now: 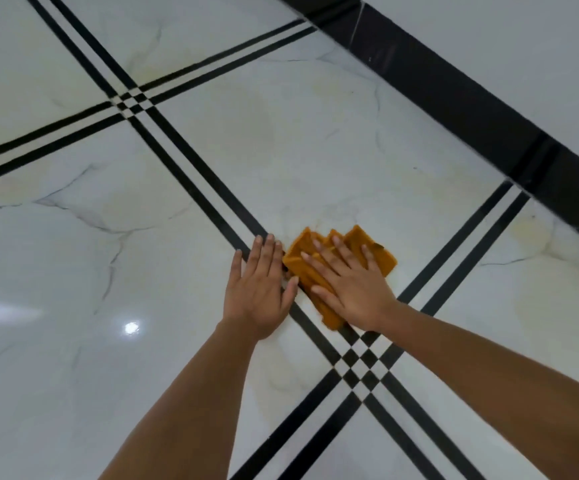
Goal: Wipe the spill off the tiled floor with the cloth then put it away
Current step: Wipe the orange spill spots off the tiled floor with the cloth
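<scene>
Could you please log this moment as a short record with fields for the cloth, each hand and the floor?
cloth: crumpled orange fabric cloth, lying on the floor
right hand: flat on the cloth, fingers spread
left hand: flat on the bare tile beside the cloth, holding nothing
floor: glossy white marble-look tiled floor with black double stripes
spill: no clear liquid visible

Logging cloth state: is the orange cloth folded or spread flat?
Folded: the orange cloth shows bunched layers under the flat right hand.

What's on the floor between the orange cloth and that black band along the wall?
Nothing in the head view: between the orange cloth and the black band lies bare glossy tile.
</scene>
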A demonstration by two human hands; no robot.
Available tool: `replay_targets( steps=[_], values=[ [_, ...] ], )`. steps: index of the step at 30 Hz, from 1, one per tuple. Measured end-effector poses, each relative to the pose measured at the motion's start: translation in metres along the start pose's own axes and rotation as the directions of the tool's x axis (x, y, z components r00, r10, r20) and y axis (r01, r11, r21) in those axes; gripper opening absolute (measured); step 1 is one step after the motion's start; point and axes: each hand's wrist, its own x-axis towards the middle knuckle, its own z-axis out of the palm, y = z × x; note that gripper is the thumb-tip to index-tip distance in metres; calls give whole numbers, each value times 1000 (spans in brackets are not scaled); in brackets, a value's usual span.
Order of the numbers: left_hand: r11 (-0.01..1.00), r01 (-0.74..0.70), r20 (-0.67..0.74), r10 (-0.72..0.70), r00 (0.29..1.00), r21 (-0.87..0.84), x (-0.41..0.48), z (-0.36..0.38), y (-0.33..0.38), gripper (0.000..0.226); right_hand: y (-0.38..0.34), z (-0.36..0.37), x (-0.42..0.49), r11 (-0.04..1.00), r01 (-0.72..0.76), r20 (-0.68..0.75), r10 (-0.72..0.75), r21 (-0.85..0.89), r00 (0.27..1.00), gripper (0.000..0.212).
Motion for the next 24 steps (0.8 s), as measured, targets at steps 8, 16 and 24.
replay_targets(
  steps=[8,16,24],
  values=[
    [999,-6,-27,8,1000,40,33,20,66,75,73,0,-18,986,-154,-25,155,67,988,60],
    [991,-122,27,121,992,48,72,26,134,73,159,-4,-28,907,-398,-26,405,138,914,57],
    [968,-243,7,243,970,69,129,30,206,75,237,-3,-51,847,-513,-33,521,140,853,61]
  ],
)
